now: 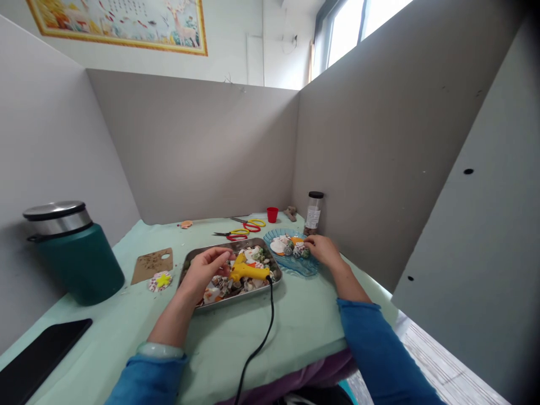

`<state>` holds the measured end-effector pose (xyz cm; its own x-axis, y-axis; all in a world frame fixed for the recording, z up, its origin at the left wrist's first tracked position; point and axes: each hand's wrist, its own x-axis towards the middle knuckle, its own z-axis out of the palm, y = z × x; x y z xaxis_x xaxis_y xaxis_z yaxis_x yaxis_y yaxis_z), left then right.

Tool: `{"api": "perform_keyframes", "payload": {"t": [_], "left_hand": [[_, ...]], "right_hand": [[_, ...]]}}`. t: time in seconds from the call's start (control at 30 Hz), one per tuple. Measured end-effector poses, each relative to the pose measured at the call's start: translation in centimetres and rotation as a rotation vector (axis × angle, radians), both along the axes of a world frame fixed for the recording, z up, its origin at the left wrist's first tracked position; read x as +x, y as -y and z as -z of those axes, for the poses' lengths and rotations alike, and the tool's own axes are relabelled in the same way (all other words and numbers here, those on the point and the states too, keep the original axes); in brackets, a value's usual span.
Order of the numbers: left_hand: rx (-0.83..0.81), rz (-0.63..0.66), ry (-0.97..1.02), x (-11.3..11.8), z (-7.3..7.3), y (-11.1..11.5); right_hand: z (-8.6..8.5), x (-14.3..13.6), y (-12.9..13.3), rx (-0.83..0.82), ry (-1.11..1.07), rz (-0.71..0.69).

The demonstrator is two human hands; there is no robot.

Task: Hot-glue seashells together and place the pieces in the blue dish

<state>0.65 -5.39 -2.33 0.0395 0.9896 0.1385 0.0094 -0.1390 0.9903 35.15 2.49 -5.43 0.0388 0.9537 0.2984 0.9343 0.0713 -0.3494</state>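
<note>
A metal tray [236,301] full of shells stands in the middle, and a yellow glue gun [248,271] with a black cord lies on the shells. My left hand [206,271] is over the tray's left part, fingers bent with the tips close together beside the gun; whether they hold anything small is not clear. My right hand [323,249] reaches to the right side of a blue glass plate [301,269]. Its fingertips are pressed together at the patterned shells [299,250] there; what they grip is too small to tell. A white shell [278,244] lies on the plate too.
Left of the tray are a brown board [152,265], a round flower piece [160,280], a large green flask [78,259] and a black phone-like slab [42,357]. Behind stand scissors [236,233], a red cup [272,214] and a black-lidded jar [313,214]. Grey partitions [202,152] enclose the table.
</note>
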Motion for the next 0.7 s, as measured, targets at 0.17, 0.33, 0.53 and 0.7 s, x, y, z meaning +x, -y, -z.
{"api": "perform_keyframes", "payload": {"t": [0.17,0.33,0.53,0.7], "left_hand": [[0.011,0.005,-0.005,0.0,0.2,-0.1],[0.031,0.016,0.002,0.1,0.2,0.0],[0.173,-0.261,-0.319,-0.2,0.0,0.3],[0.348,-0.544,-0.708,-4.1,-1.9,3.2]], "right_hand": [[0.2,0.4,0.2,-0.049,-0.017,-0.019],[0.9,0.6,-0.3,-0.069,-0.025,-0.064],[1.7,1.3,-2.0,0.004,-0.052,-0.076],[3.4,2.3,-4.3,0.056,-0.065,-0.077]]}}
